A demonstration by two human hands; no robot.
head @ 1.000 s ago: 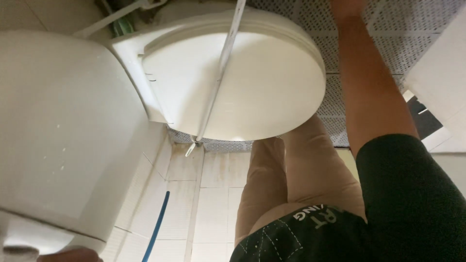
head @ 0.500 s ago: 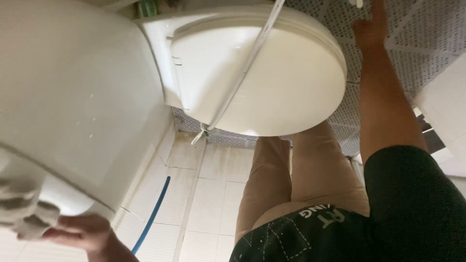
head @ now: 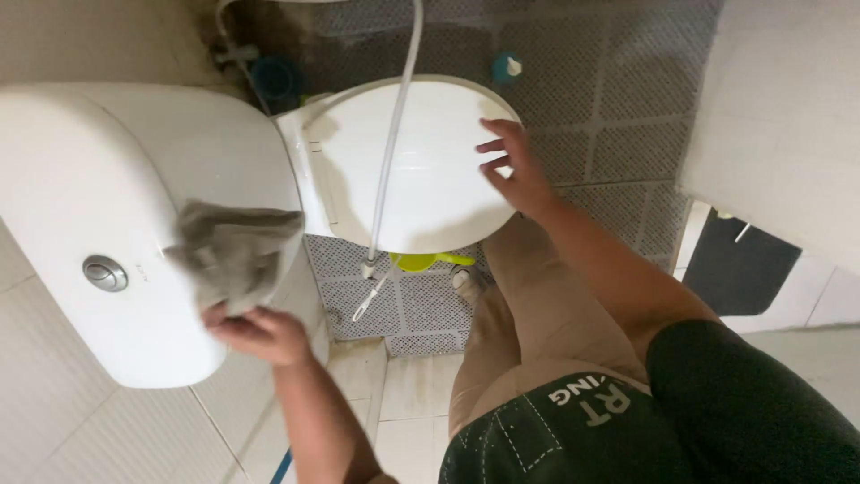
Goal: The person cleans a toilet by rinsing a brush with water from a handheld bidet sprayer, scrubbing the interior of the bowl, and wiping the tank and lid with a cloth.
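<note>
Tiled bathroom, toilet viewed from above. Left hand [head: 260, 333] grip pinching grey cloth [head: 235, 255] against tank [head: 134, 179]. Right hand [head: 515, 170] spread, fingertips on closed lid [head: 421, 179]. Tank wiping apparently in hand. Next stroke: flat cloth, firm pressure, around flush button [head: 105, 272].
</note>
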